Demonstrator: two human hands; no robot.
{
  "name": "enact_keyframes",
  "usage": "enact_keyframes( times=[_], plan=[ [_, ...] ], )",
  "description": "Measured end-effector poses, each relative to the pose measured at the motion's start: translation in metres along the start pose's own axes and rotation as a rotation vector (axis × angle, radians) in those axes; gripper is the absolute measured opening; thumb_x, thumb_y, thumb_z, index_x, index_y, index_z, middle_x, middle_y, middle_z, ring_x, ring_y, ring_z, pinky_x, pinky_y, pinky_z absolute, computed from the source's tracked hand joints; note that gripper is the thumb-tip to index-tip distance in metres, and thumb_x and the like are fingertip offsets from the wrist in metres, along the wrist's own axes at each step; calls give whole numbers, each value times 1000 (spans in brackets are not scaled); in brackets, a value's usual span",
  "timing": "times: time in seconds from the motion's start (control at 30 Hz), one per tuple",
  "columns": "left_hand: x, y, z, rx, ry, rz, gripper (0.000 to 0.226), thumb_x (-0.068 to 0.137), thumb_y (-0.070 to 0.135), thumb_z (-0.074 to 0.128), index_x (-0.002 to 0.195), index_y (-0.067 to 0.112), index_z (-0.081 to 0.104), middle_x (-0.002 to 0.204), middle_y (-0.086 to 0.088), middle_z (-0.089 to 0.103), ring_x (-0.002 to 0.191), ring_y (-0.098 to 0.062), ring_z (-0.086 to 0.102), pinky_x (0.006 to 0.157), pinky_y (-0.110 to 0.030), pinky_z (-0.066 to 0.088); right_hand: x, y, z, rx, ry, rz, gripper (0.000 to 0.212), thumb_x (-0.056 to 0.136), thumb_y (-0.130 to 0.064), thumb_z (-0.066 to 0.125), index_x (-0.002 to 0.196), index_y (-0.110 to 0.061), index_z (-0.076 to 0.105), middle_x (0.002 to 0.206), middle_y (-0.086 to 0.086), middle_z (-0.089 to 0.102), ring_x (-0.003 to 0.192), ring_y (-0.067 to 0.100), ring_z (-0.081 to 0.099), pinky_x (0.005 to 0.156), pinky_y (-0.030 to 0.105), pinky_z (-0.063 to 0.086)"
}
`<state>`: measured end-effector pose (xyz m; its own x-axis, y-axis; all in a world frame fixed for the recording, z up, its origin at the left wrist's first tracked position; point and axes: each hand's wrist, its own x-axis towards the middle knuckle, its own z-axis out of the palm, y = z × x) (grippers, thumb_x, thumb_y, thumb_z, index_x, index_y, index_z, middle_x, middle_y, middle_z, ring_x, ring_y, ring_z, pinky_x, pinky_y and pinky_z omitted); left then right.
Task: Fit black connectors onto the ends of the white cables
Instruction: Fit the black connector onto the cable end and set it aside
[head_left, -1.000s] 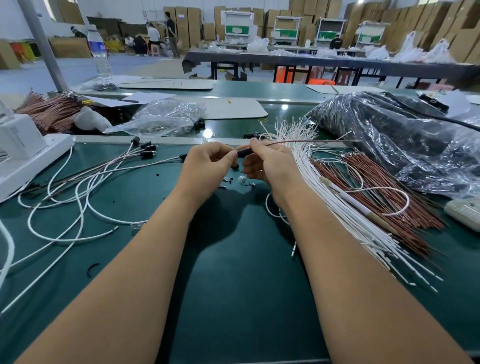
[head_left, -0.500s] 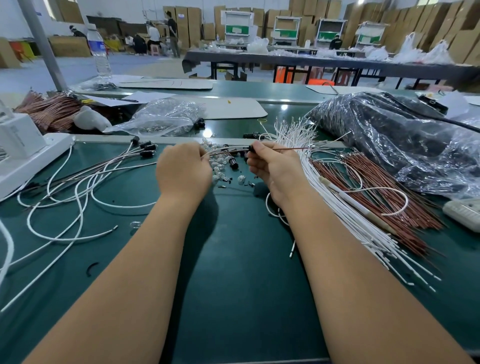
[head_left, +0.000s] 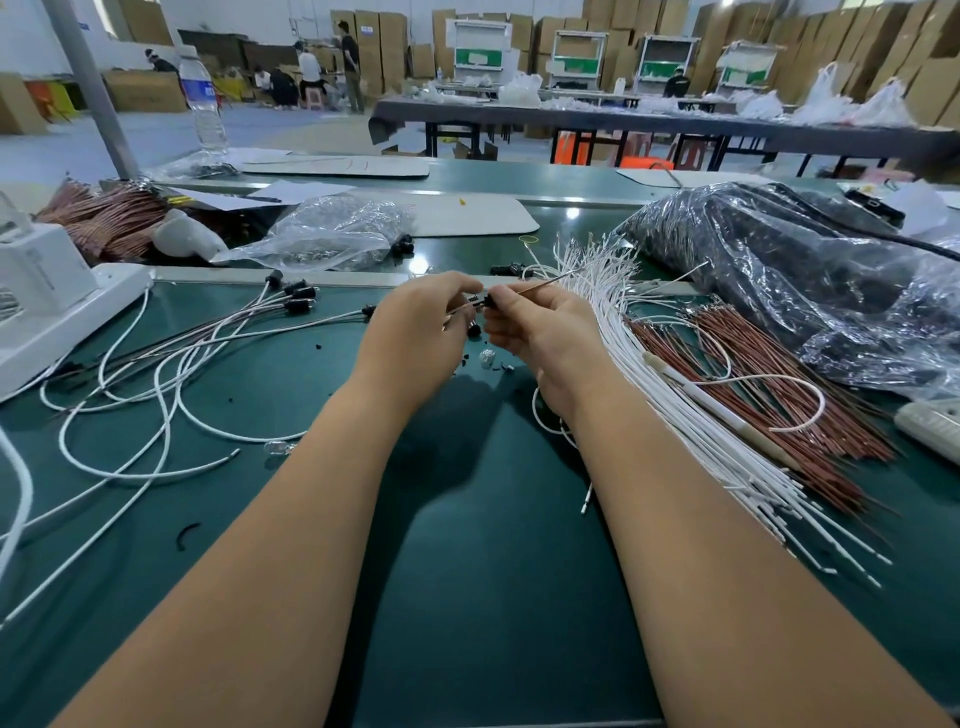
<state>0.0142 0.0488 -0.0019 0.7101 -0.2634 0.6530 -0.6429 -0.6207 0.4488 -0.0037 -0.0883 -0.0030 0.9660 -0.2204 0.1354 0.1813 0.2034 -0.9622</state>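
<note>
My left hand (head_left: 415, 338) and my right hand (head_left: 545, 338) meet over the middle of the green mat. Between their fingertips sits a small black connector (head_left: 487, 301). My right hand pinches it together with a thin brown wire (head_left: 540, 283) that runs off up and to the right. My left fingers pinch a wire end at the connector's left side. A bundle of bare white cables (head_left: 675, 415) lies right of my right hand. Finished white cables with black connectors (head_left: 296, 301) lie spread to the left.
Several loose small parts (head_left: 487, 358) lie on the mat under my hands. Red-brown wires (head_left: 779, 395) lie beside the white bundle, below a large plastic bag of black parts (head_left: 779, 270). A white device (head_left: 47, 301) stands at far left, a clear bag (head_left: 332, 234) behind.
My left hand, which had moved away to the left half a second ago, has come back to the right hand and now pinches at the connector. The right hand stayed put.
</note>
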Motion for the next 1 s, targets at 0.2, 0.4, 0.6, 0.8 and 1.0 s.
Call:
enact_keyframes(
  times=[0.2,0.4,0.6,0.8,1.0],
  plan=[
    [0,-6,-3,140,66,-70,21,87,8,54,100,10,71,94,-8,70,89,-29,62,80,-38,48,1,-3,-9,89,29,7,6,89,-4,65,86,-8,68,71,5,68,61,13,65,63,23,56],
    [-2,7,4,-73,26,-61,23,85,1,60,103,10,72,95,-4,73,88,-20,65,80,-29,49,0,2,-2,16,-62,-11,4,90,-3,63,89,-5,66,87,19,70,73,21,69,66,24,55],
    [-3,0,4,-50,81,-107,16,90,6,60,100,8,72,87,-6,72,82,-24,64,76,-33,49,2,-1,-5,86,20,42,15,97,-14,57,84,-7,62,69,7,70,62,17,69,60,25,57],
    [-5,2,3,-7,20,-135,15,90,16,62,101,13,71,93,-2,72,84,-22,63,77,-35,52,2,-1,-8,66,97,27,20,97,-5,53,79,-7,60,66,4,64,56,12,64,59,23,55],
    [-7,4,4,16,-8,-141,12,90,25,64,94,19,73,82,3,71,75,-18,61,71,-33,50,1,-1,-9,31,47,10,18,98,-1,50,87,-7,63,73,7,64,59,10,64,63,21,54]
  ],
)
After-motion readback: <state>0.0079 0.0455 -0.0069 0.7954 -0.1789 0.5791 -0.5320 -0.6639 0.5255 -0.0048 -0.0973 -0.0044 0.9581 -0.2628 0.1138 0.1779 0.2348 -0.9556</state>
